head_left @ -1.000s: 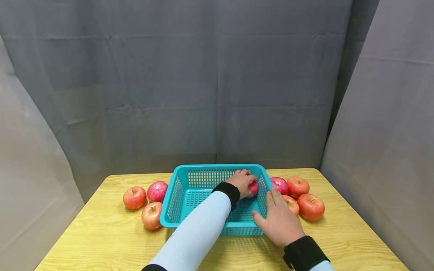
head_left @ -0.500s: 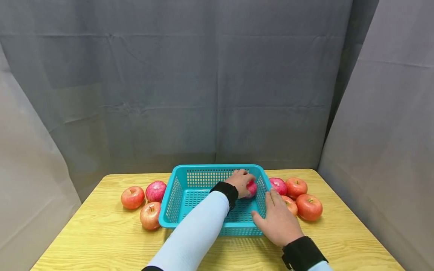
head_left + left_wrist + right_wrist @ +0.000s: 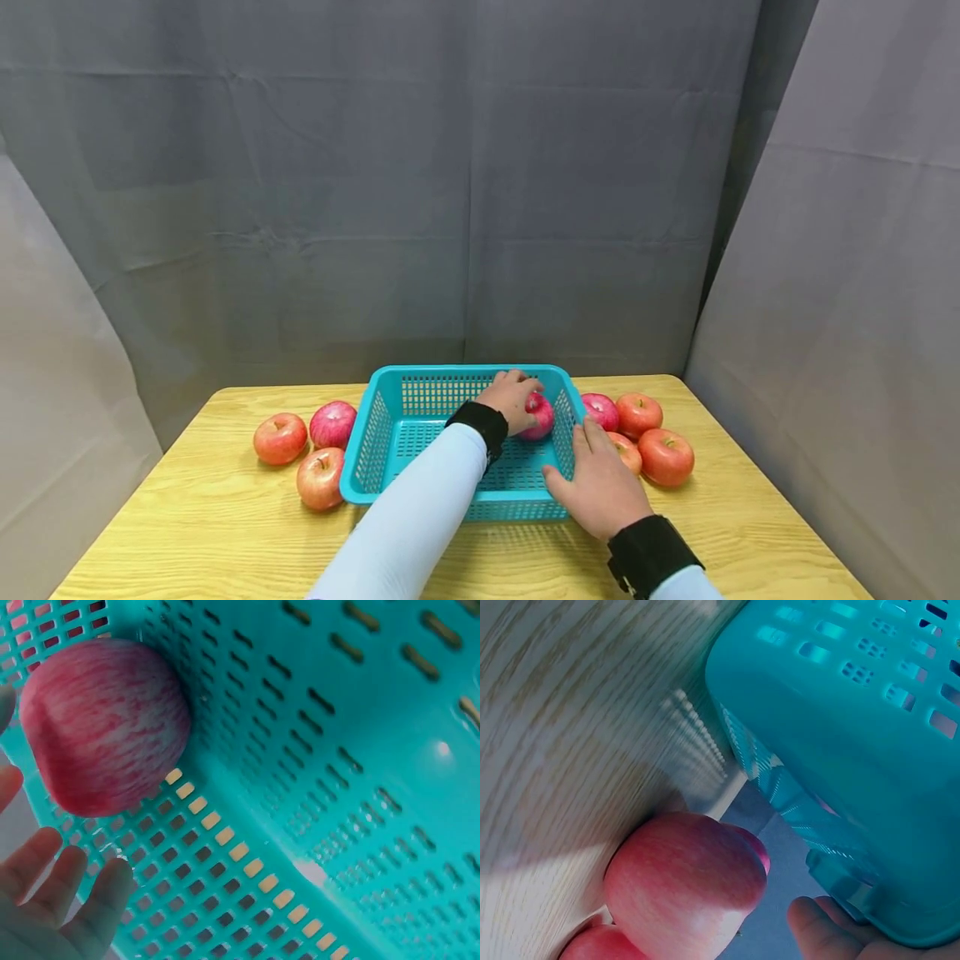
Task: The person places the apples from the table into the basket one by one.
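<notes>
A teal plastic basket (image 3: 352, 450) stands in the middle of the table. One pink-red apple (image 3: 540, 417) sits inside it at the right end, against the walls in the left wrist view. My left hand (image 3: 510, 402) reaches into the basket just left of this apple. The left wrist view shows its fingers (image 3: 105, 900) spread, with a gap between them and the apple. At the basket's right rim, my right hand (image 3: 606, 490) rests with straight fingers on the edge, its thumb angled inward. In the right wrist view only fingertips (image 3: 817, 926) show at the rim.
Left of the basket lie a red apple (image 3: 281, 438), a pink apple (image 3: 333, 424) and a paler apple (image 3: 321, 479). Several more apples, including a red one (image 3: 667, 457), cluster to its right, close to my right hand. A grey curtain (image 3: 337, 208) hangs behind the wooden table (image 3: 187, 533).
My left hand has loosened from the apple in the basket and drawn slightly back, so more of the apple shows. The right hand stays at the rim. The whole head view has shifted a little.
</notes>
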A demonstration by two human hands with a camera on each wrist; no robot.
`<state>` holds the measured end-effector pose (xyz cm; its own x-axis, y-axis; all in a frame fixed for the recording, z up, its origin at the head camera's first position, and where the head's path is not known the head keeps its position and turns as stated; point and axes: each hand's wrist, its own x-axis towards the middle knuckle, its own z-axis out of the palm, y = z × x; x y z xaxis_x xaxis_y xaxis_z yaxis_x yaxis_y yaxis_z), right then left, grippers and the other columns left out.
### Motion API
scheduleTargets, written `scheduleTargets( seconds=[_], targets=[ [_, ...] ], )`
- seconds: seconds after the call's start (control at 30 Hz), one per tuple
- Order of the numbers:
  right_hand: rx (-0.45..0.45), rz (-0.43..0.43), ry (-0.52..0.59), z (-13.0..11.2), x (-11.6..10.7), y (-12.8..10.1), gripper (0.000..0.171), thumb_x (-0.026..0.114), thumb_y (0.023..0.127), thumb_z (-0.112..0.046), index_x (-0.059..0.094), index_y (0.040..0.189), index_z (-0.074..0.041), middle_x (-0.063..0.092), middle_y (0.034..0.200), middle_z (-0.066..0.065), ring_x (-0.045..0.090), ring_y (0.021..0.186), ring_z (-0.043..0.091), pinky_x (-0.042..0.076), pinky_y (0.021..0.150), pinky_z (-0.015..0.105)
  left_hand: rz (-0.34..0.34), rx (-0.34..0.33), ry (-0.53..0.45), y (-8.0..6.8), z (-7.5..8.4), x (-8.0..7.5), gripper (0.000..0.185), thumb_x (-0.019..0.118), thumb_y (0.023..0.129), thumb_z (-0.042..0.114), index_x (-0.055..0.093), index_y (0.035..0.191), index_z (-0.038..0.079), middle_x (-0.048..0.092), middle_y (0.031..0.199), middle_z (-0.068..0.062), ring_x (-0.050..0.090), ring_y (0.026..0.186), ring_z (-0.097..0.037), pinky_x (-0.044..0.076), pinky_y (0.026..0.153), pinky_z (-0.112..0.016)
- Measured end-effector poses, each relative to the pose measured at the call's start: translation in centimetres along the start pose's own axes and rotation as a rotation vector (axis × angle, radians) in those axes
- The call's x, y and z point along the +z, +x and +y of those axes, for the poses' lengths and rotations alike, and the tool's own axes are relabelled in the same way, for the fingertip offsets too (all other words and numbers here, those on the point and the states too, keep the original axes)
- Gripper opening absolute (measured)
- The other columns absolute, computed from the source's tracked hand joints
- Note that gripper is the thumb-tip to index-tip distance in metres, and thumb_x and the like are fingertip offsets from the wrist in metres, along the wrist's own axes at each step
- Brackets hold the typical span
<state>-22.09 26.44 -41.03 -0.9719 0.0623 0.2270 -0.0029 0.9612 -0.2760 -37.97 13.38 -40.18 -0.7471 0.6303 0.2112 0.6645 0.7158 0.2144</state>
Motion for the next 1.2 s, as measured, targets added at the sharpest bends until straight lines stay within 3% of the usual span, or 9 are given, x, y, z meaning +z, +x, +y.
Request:
scheduleTargets(
  seconds=[0.33, 0.77, 1.2],
  targets=[
    [-0.022, -0.009, 0.001, 0.6, -0.8, 0.8, 0.088, 0.056, 0.096, -0.057, 0.04, 0.148, 0.013, 0.029, 0.158, 0.031, 0.027, 0.146, 0.046, 0.034, 0.11, 0.062, 0.025, -0.006, 0.034, -1.0, -0.3, -2.1, 0.051, 0.071, 0.095, 0.036, 0.059, 0.143, 0.023, 0.05, 0.145, -0.007, 0.044, 0.133, -0.028, 0.05, 0.099, -0.041],
    [-0.013, -0.023, -0.025, 1.9, -1.0, 1.4, 0.093, 0.055, 0.095, -0.061, 0.039, 0.147, 0.014, 0.027, 0.157, 0.033, 0.027, 0.145, 0.048, 0.036, 0.107, 0.064, -0.009, -0.115, 0.072, -2.8, -3.3, -4.4, 0.051, 0.068, 0.096, 0.039, 0.057, 0.144, 0.025, 0.052, 0.141, -0.006, 0.046, 0.13, -0.026, 0.052, 0.095, -0.041],
    [-0.023, -0.022, -0.027, 3.1, -0.9, 2.1, 0.095, 0.053, 0.095, -0.063, 0.038, 0.147, 0.016, 0.026, 0.156, 0.035, 0.028, 0.143, 0.05, 0.035, 0.107, 0.066, 0.0, -0.155, 0.074, -4.5, -6.0, -7.5, 0.049, 0.069, 0.096, 0.037, 0.059, 0.141, 0.02, 0.053, 0.138, -0.012, 0.049, 0.127, -0.032, 0.051, 0.093, -0.044]
  ],
)
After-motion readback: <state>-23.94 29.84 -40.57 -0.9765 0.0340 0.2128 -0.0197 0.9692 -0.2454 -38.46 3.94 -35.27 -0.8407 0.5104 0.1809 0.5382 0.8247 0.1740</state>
